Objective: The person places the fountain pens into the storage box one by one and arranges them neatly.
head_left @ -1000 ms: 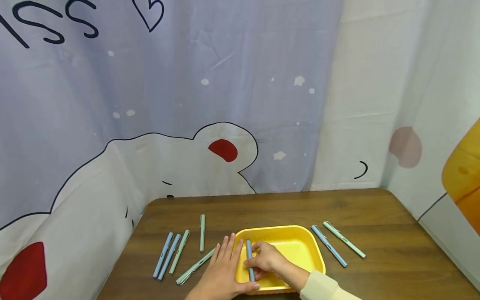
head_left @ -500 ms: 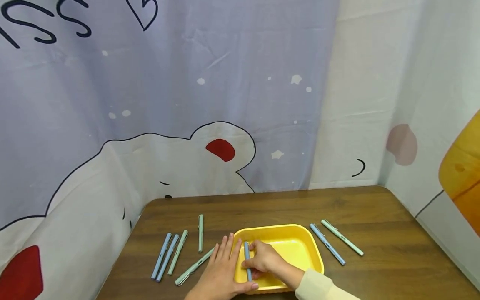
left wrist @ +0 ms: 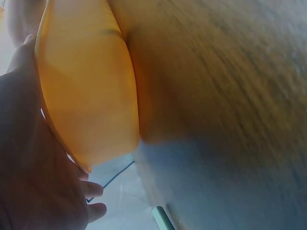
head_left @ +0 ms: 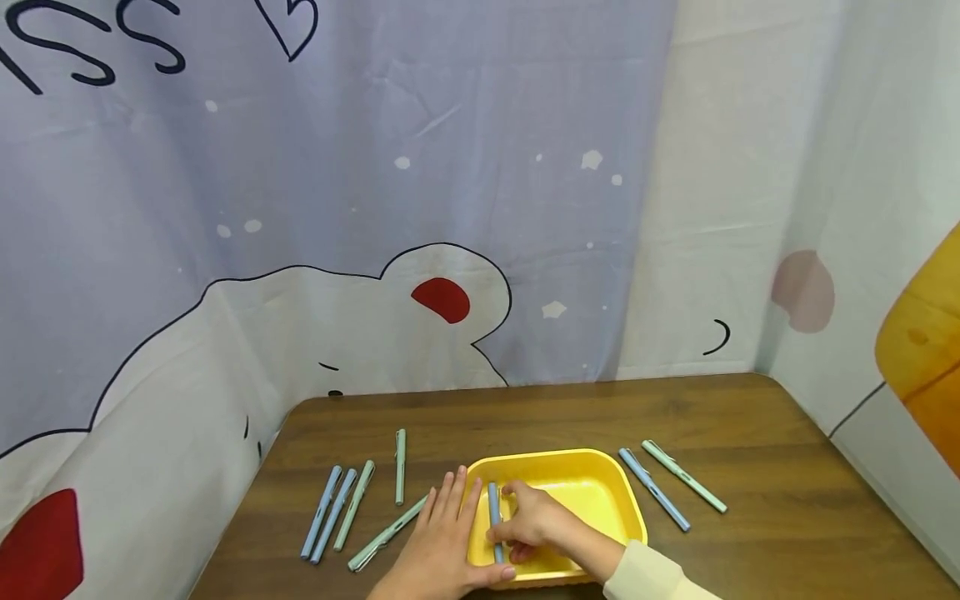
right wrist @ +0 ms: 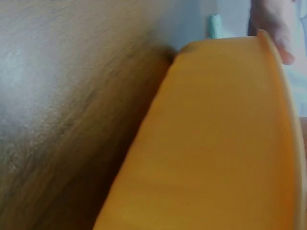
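A yellow tray stands at the front of the table in the head view. Along its left inner side lies a blue pen, pinched by the thumb and fingers of my right hand. My left hand rests over the tray's left rim with straight fingers, its thumb along the front left corner. In the left wrist view the tray's outer wall is beside the left hand. The right wrist view is mostly filled by the tray's side, which hides the right hand's fingers.
Left of the tray lie two blue pens and several green pens, one slanting close to the left hand. A blue pen and a green pen lie to the right. A printed curtain hangs behind the wooden table.
The head view has shifted slightly. Both hands and the pinched blue pen keep nearly the same place at the tray, with only a small shift of the right fingers.
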A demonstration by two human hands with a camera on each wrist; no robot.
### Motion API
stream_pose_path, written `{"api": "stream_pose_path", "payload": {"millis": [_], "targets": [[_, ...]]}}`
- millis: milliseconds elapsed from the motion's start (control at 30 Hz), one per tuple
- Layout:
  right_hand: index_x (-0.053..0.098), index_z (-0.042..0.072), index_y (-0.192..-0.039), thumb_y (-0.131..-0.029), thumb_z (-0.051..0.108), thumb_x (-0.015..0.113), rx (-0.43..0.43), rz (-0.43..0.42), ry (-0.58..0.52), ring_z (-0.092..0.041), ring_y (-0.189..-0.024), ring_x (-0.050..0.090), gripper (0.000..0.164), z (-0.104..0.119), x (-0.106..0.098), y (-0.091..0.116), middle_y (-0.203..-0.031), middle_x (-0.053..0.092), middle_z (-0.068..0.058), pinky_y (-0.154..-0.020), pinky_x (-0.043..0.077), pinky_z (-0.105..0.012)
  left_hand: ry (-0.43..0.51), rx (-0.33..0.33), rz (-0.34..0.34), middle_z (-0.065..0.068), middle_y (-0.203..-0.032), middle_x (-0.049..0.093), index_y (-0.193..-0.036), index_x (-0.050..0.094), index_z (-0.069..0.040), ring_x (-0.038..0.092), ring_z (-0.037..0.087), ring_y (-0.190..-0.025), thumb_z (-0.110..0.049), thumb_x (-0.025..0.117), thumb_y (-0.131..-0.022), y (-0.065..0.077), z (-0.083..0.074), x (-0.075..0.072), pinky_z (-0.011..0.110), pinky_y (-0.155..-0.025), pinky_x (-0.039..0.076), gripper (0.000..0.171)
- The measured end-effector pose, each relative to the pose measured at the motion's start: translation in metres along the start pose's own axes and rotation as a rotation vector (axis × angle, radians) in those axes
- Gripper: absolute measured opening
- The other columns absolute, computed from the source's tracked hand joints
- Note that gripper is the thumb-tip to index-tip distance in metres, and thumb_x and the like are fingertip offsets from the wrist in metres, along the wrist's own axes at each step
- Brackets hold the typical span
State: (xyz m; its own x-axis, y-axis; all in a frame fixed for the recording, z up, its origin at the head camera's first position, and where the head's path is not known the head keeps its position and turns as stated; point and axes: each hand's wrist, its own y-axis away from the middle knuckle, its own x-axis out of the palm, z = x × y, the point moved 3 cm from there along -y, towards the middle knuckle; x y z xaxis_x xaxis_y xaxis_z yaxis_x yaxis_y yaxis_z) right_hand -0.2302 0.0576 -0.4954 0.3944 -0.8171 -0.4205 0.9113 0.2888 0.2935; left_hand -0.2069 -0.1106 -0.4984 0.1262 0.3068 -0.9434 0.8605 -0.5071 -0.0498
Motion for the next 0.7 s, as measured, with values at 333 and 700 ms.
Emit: {"api": "stream_pose_path", "payload": {"millis": [333,700], "targets": [[0.041,0.006,-0.151,-0.086,0.018,0.081,-0.066,0.049,-0.070,-0.024,-0.066,0.070,0.077,0.005,-0.028,0.017,-0.090,0.065,-0.009,-0.055,0.060,-0.040,0.037,0.004,-0.015,0.020,-0.168,0.009,-0.162,0.019,-0.006,0.013,0.043,-0.154,-0.079,0.059,-0.083,-0.002,0.001,-0.004,0.066,-0.119,0.017,0.115],[0.039,0.011,-0.154,-0.088,0.024,0.080,-0.141,0.027,-0.096,-0.024,-0.080,0.069,0.078,-0.002,-0.066,0.042,-0.109,0.064,-0.014,-0.059,0.061,-0.041,0.023,-0.037,0.001,0.020,-0.168,0.012,-0.162,0.021,-0.006,0.014,0.041,-0.154,-0.085,0.055,-0.080,-0.001,0.001,0.001,0.064,-0.119,0.020,0.119]]}}
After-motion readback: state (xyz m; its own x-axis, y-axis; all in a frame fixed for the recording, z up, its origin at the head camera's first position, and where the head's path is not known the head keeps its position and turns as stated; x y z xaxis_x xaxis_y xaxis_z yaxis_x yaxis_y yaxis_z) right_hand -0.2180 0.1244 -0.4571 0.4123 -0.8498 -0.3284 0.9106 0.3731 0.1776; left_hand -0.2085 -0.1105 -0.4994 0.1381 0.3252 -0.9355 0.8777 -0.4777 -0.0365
